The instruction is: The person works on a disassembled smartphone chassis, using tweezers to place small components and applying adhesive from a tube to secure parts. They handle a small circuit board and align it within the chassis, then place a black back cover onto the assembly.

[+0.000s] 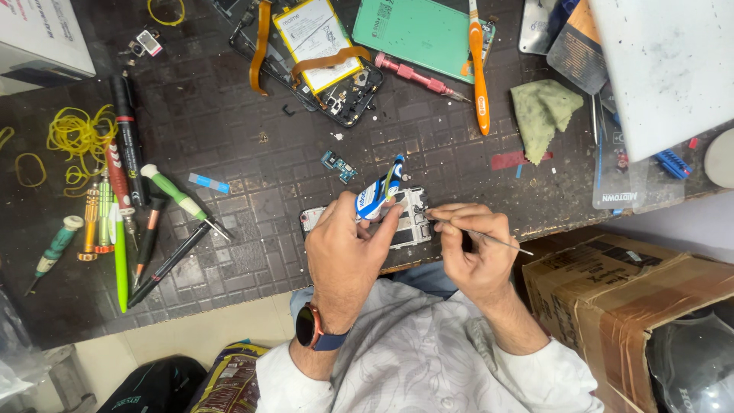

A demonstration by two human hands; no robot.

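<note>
A small blue-and-white tube [377, 197] is gripped in the left hand [345, 246], held over the phone frame [405, 222] lying at the near edge of the worktop [252, 153]. A thin metal pick [489, 238] is pinched in the right hand [475, 248], tip set at the frame's right end. An opened phone with battery [317, 53] is seen further back, an orange toothbrush [479, 73] and pink screwdriver [420, 79] to its right. Pens and screwdrivers [122, 206] are laid out well to the left.
</note>
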